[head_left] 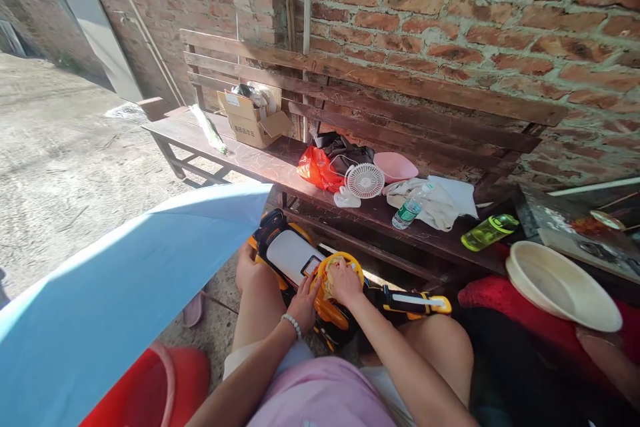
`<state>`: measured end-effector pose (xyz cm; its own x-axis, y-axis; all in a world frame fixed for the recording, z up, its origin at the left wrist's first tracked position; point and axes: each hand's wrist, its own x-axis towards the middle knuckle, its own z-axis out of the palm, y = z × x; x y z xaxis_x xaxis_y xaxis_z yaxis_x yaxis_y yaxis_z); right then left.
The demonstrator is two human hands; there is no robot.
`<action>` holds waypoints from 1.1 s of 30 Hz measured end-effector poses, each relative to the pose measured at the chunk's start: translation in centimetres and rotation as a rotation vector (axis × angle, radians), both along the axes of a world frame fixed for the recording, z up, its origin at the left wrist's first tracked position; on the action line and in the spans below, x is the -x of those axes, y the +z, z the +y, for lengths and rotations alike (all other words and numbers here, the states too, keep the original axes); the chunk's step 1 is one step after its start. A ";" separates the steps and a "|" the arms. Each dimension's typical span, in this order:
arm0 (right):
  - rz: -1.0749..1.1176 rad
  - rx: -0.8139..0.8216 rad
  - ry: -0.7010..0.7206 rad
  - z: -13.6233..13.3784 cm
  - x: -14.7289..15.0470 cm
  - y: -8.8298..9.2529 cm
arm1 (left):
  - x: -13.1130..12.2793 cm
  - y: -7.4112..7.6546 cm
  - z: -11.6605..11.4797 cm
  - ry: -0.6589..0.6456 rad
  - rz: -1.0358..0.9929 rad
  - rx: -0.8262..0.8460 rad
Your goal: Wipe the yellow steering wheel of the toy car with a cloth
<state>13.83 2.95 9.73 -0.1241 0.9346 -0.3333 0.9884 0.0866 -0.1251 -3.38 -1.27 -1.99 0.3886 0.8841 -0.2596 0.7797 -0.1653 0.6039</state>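
A yellow, black and white ride-on toy car [293, 255] stands between my knees, beside the bench. My right hand [345, 281] is closed on a crumpled yellowish cloth [328, 281] and presses it inside the yellow steering wheel [357, 261]. My left hand [303, 301], with a beaded bracelet at the wrist, lies against the car at the near left side of the wheel, fingers stretched out. A black and yellow part with a white strip [413, 300] sticks out on the car's right.
On the wooden bench [250, 159] are a cardboard box [250, 128], red bag [317, 170], white fan [365, 180], pink basin [395, 165] and water bottle [407, 212]. A green bottle [487, 233] and cream basin [545, 287] are right; blue sheet [135, 280] and red bucket [193, 370] left.
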 end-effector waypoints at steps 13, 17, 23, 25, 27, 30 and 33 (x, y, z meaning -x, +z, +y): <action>0.076 0.090 -0.059 -6.5 -5.3 -1.4 | -0.1 1.0 -0.4 0.015 -0.027 0.015; 0.014 -0.019 -0.148 -3.6 -6.7 0.5 | -0.2 1.0 -0.3 0.016 -0.021 0.023; -0.054 0.010 -0.263 -1.3 -5.6 0.0 | -0.2 1.1 -0.2 0.006 0.010 -0.001; -0.063 0.018 -0.263 -2.6 -4.6 -0.9 | -0.2 1.3 -0.2 0.001 0.021 -0.011; -0.039 0.024 -0.246 -4.3 -3.7 -1.6 | -0.2 1.5 -0.2 0.000 0.032 -0.006; 0.007 0.056 -0.170 -6.6 -2.1 -1.6 | -0.4 1.6 -0.1 0.004 0.049 0.014; 0.060 0.071 -0.079 -7.2 -0.2 -1.0 | -0.3 1.6 0.0 0.038 0.050 0.027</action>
